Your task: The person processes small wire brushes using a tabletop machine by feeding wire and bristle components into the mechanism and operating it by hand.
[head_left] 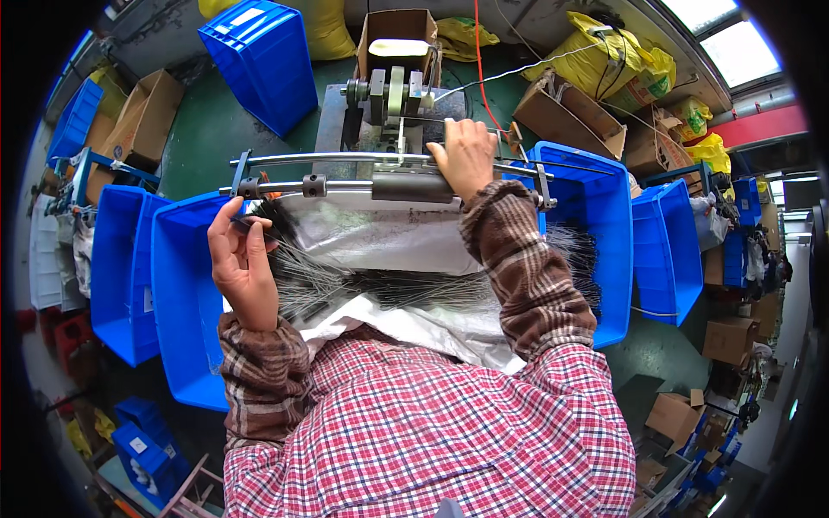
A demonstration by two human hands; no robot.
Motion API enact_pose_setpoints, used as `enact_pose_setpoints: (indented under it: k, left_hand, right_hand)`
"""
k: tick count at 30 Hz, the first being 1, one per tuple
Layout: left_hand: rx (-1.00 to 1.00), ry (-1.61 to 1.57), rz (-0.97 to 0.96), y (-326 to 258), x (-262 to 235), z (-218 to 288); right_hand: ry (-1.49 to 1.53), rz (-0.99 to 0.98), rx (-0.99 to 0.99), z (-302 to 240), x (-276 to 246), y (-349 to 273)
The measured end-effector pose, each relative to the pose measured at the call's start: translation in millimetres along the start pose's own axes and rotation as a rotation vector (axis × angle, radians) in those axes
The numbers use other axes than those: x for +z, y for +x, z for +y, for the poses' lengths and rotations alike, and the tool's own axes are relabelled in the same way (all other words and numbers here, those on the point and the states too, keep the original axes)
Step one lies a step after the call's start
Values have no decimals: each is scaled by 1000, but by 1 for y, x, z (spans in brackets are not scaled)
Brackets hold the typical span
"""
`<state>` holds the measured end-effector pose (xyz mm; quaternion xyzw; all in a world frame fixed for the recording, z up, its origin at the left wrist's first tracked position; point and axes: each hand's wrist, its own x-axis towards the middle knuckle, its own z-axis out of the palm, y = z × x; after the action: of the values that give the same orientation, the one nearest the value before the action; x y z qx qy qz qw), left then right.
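My left hand point(243, 263) is at the left end of the metal rails, thumb and fingers pinched on a thin, dark-ended piece that looks like a wire. Just right of it, a bundle of thin grey wires point(324, 274) with black ends lies across my lap on pale plastic sheeting. My right hand point(467, 157) lies palm down over the rails, fingers curled at the right end of a dark cylindrical block point(414, 186); whatever is under the palm is hidden. The upper steel rail point(324, 158) and the lower rod with a collar point(313, 185) run crosswise in front of me.
Behind the rails stands a small metal machine point(395, 102). Blue bins stand at my left point(186, 293) and right point(615, 259); the right one has more wires point(574, 259) beside my sleeve. A tall blue crate point(263, 65), cardboard boxes point(570, 116) and yellow sacks point(596, 56) stand farther back. A red cord point(480, 69) hangs by the machine.
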<state>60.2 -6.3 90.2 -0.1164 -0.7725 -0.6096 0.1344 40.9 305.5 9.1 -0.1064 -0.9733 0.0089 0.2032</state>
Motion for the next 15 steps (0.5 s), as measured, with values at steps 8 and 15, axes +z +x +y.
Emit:
enact_pose_setpoints:
  k: [8, 15]
  left_hand:
    - [-95, -173, -153, 4, 15, 15]
    - [-271, -350, -282, 10, 20, 5]
  right_hand:
    - [68, 5, -94, -46, 9, 15]
    - [240, 152, -50, 19, 3, 14]
